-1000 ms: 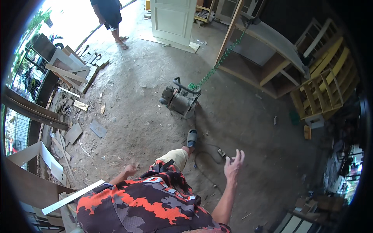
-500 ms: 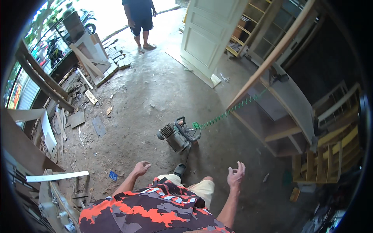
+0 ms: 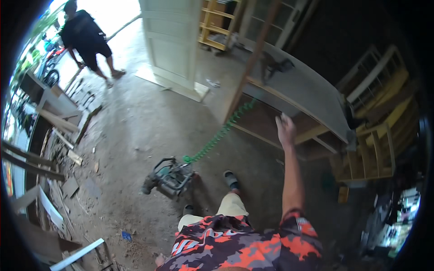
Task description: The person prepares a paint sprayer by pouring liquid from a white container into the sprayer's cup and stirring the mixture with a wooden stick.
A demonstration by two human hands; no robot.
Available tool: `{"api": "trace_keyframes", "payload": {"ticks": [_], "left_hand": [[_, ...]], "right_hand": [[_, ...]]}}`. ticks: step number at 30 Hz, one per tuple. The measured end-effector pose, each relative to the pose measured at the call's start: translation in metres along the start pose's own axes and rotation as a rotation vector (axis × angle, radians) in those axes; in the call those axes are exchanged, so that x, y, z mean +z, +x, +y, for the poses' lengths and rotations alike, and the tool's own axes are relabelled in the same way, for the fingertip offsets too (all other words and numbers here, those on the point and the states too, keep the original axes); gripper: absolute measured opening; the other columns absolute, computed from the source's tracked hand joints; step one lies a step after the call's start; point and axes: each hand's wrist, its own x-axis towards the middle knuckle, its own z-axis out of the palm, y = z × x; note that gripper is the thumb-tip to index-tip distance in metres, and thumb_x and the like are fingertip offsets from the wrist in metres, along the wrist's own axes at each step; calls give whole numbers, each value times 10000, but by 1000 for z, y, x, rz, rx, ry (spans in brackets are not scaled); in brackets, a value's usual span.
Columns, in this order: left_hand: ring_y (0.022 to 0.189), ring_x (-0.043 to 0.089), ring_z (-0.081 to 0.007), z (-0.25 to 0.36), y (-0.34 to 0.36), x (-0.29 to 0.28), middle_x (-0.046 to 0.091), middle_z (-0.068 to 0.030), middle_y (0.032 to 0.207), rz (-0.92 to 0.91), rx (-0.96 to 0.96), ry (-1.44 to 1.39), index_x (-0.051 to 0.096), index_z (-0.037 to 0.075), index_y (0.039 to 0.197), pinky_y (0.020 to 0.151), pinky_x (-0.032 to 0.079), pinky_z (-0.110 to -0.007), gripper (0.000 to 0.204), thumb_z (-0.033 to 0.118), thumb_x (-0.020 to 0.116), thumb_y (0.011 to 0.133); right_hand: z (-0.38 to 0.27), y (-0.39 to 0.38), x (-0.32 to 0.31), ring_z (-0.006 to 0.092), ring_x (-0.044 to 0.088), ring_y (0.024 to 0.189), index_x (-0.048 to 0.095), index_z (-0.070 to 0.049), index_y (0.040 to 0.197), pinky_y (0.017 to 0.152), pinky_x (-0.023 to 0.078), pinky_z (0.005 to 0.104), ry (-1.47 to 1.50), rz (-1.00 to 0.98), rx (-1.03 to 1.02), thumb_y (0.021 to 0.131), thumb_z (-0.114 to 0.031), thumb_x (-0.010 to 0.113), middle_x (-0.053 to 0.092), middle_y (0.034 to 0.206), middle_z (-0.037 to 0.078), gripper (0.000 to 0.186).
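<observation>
My right hand is raised with loosely extended fingers and holds nothing visible; it appears in front of the wooden cabinet, right of the coiled green hose. The hose runs from a portable compressor on the floor up toward a dark tool on the cabinet top. My left hand barely shows at the lower edge beside my shirt, its fingers mostly hidden.
A person in dark clothes stands by the bright entrance. A white panel door stands upright. Yellow frames lean at right. Wood offcuts and boards lie along the left side. A yellow ladder-like rack is behind.
My right hand has risen and reached forward toward the cabinet. My left hand has dropped mostly out of view. My feet have stepped, the view has turned, and the other person has turned sideways.
</observation>
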Motion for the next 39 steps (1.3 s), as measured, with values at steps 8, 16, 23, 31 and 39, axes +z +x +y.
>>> {"api": "trace_keyframes", "payload": {"ticks": [8,16,23,31,39], "left_hand": [[952,715,-282,174,-165,67,758,-134,1084,-34,-327,-754,750,69,1230,823,565,-431,342,356,624,1092],[739,692,-165,243,-256,152,763,-82,988,616,-616,-1146,760,84,1219,581,531,-345,217,224,715,1060],[712,698,-145,331,-260,184,768,-64,894,564,-617,-1057,782,28,1136,577,525,-342,245,237,775,1009],[735,711,-179,364,-203,211,778,-114,862,465,-404,-836,784,30,1115,688,565,-391,272,266,789,979],[1089,751,-248,431,-103,124,799,-177,1193,420,-331,-894,749,13,1288,981,571,-387,420,308,785,991]], "right_hand": [[110,321,62,432,668,1289,586,113,1453,1070,522,490,-152,114,140,983,-491,792,634,1463,329,793],[143,390,167,299,736,1024,736,101,1208,872,580,470,325,115,261,948,-267,860,787,1191,194,468],[137,397,165,394,752,1066,665,111,1312,894,576,510,215,291,341,1053,-175,707,758,1246,260,388],[15,262,112,250,702,842,648,98,1288,685,561,373,450,338,-74,1135,-176,624,743,1143,196,315],[-159,139,96,28,277,579,637,46,1146,521,196,238,610,-182,-263,1193,-263,525,368,686,-61,332]]}}
